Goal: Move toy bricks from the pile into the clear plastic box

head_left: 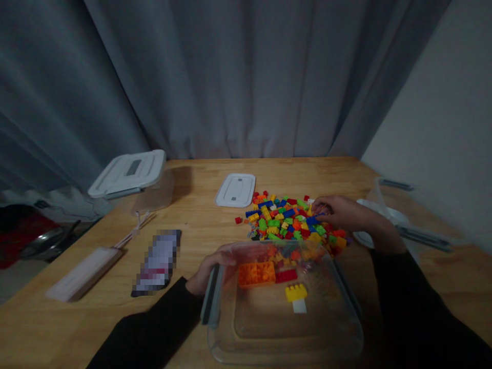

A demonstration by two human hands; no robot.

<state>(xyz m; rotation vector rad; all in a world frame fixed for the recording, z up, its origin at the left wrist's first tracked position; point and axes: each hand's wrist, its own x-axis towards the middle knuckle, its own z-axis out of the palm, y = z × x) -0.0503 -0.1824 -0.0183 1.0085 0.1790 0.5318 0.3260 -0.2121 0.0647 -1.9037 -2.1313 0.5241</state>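
Observation:
A clear plastic box (pixel 292 333) with grey side latches stands in front of me. Inside lie an orange brick (pixel 257 274), a flat red brick (pixel 286 276), a yellow brick (pixel 295 292) and a small white piece (pixel 299 306). My left hand (pixel 215 264) grips the box at its far left corner, fingers along the rim. Behind the box spreads a heap of colourful toy bricks (pixel 284 218). At the heap's right side is my right hand (pixel 340 212), its fingers curled in among the bricks near a blue one. What its fingertips hold is too small to make out.
A white lid (pixel 236 190) lies behind the heap. At left stand a lidded clear box (pixel 154 192), a phone (pixel 157 264) and a pale case with a cord (pixel 86 273). Another clear container with grey latches (pixel 423 238) is at right. A grey curtain (pixel 246 77) hangs behind the table.

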